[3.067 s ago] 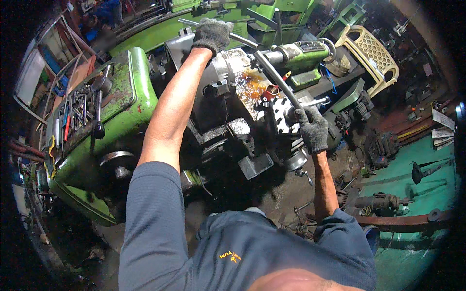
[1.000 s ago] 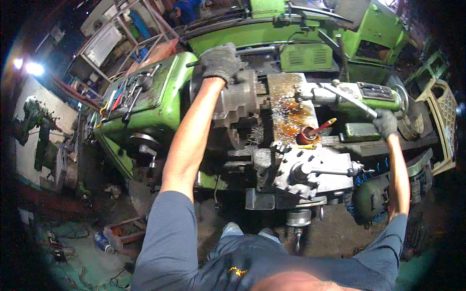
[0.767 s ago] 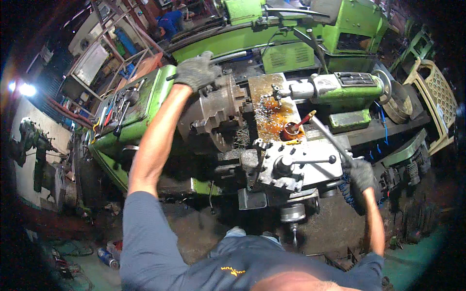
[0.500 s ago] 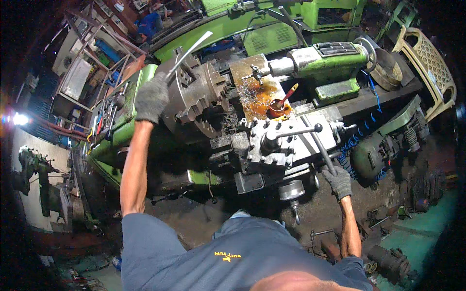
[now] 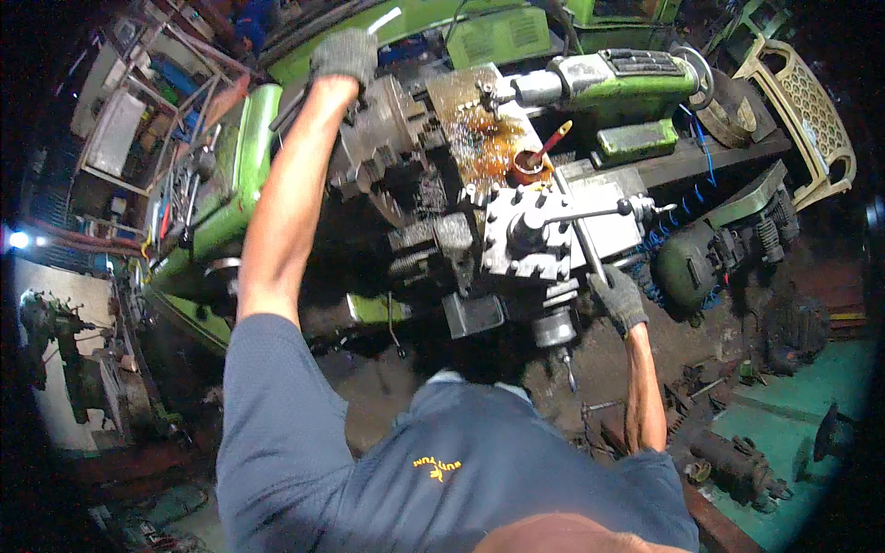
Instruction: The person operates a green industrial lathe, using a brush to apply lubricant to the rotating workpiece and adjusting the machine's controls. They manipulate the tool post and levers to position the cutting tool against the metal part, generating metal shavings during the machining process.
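My gloved left hand (image 5: 344, 57) is closed round a long metal bar (image 5: 385, 20), above the far side of the lathe chuck (image 5: 376, 129). One bright end of the bar sticks out beyond the glove; a dark length (image 5: 288, 112) shows behind my forearm. My right hand (image 5: 619, 300), gloved too, grips the near end of a grey metal rod (image 5: 590, 249), which slants up beside the square tool post (image 5: 527, 235). The tool post's clamp lever (image 5: 585, 217) crosses near that rod. Fingers of both hands are partly hidden by the gloves and the angle.
An oily plate (image 5: 475, 111) carries a red pot (image 5: 528, 168) with a brush (image 5: 558, 136). The green tailstock (image 5: 627, 78) stands right of it. Hand tools (image 5: 180, 198) lie on the headstock. A beige plastic chair (image 5: 802, 111) is at far right.
My left hand has moved up and right across the chuck, carrying the bar. My right hand and its rod appear slightly higher and further left, as the whole view has shifted.
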Motion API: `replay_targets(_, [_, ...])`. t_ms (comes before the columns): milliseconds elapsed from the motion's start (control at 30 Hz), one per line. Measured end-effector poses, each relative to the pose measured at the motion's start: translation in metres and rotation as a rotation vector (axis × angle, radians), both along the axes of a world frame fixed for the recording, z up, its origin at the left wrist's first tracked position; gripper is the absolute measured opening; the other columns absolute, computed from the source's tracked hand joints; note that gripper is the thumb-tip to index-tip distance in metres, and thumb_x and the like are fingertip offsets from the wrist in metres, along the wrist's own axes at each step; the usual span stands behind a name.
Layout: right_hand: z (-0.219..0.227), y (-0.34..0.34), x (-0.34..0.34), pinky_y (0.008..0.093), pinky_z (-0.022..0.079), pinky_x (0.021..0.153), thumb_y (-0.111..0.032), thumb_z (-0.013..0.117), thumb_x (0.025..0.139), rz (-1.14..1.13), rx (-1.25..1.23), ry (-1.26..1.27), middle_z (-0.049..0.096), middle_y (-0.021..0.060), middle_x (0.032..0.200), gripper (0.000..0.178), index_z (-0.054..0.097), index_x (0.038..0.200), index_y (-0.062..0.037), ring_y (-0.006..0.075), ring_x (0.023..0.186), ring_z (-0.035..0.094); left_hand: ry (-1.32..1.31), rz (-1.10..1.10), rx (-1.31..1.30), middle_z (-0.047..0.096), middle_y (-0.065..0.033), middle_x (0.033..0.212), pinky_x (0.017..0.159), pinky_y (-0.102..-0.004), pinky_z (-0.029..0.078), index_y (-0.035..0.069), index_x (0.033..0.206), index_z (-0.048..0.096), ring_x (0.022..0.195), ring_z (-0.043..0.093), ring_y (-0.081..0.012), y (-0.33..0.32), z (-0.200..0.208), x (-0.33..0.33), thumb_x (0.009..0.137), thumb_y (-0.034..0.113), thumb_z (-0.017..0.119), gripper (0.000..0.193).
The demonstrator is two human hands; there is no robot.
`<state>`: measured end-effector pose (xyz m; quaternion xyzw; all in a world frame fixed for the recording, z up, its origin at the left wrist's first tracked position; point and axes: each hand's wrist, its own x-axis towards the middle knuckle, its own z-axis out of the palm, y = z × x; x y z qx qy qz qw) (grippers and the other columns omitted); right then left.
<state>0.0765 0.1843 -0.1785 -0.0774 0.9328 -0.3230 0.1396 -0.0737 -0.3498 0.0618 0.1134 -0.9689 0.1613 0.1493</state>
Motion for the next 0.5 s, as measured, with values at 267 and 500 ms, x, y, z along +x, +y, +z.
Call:
replay_targets(267, [0.001,0.001,-0.005,0.0393,0.051,0.090,-0.043,0.065,0.092,-0.108,-0.066,-0.162,0.070,0.0176,0.113,0.047,0.065,0.122,-0.0062,0.0307,0.104,0.068,-0.211,-0.596,0.336,0.067,-0.0216,0.113,0.085,-0.0433,0.053,0.027,0.136,0.060,0.096,0.067,-0.0353,-0.052,0.010,0.008,0.089,0.024,0.059,0.047])
replay_targets(500, [0.021,0.051,-0.026,0.0355,0.052,0.088,-0.035,0.066,0.094,-0.169,0.028,0.318,0.071,0.0144,0.110,0.036,0.067,0.116,-0.0061,0.0260,0.100,0.069,-0.032,-0.397,0.665,0.072,-0.0102,0.088,0.075,-0.0329,0.055,0.010,0.128,0.064,0.076,0.069,-0.0221,-0.039,0.012,0.037,0.091,0.018,0.057,0.039])
